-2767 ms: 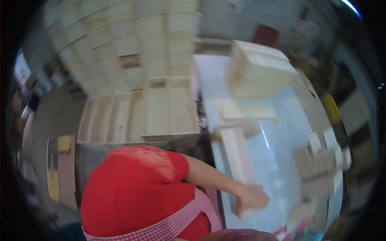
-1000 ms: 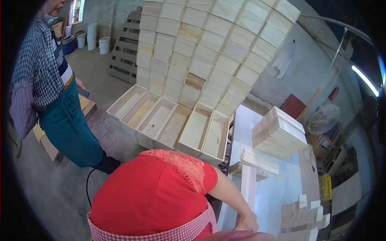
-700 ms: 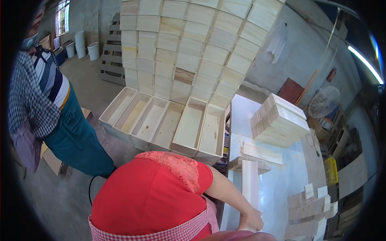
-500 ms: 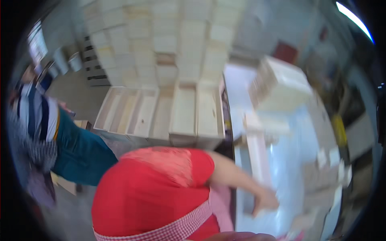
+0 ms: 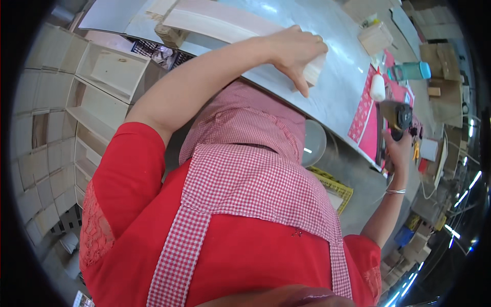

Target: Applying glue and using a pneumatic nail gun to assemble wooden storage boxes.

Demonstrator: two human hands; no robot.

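Note:
A long, pale wooden box [image 5: 220,23], narrow and boxy, lies along the shiny worktable. My left hand [image 5: 296,53] grips its near end, thumb bent down over the end and fingers across the top. Off to the right, my right hand [image 5: 399,148] is closed around the handle of a nail gun [image 5: 397,115], a dark and metallic tool at the table's edge. Part of the gun and some of the fingers wrapped round it are hidden.
By the nail gun lie a pink cloth [image 5: 363,120], a white glue bottle [image 5: 377,87] and a teal bottle [image 5: 411,71]. Wooden blocks [image 5: 376,38] stand farther back. Stacked wooden boxes [image 5: 112,69] fill the left side. A yellow crate [image 5: 332,189] sits below the table.
My view has swung toward the right end of the table. The left hand is now on the end of the wooden box. My right hand with the nail gun has come into sight.

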